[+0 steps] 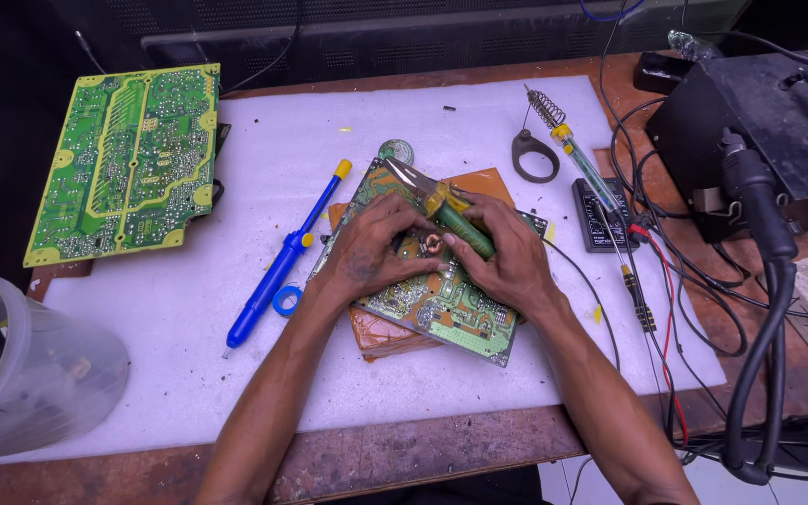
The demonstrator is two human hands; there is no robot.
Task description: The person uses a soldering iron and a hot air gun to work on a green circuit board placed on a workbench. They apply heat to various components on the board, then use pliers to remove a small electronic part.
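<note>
A green circuit board [441,313] lies on a brown pad [381,337] in the middle of a white foam mat [189,309]. My left hand [371,248] rests on the board with its fingers at a small copper coil [433,245]. My right hand [507,257] grips the green handles of cutting pliers [441,210], whose metal jaws point up and left over the board.
A blue desoldering pump [282,262] lies left of the board. A large green circuit board [128,159] sits at far left, a clear plastic tub [39,383] at lower left. A soldering iron [600,201], its coil stand, a black station [759,122] and tangled cables crowd the right.
</note>
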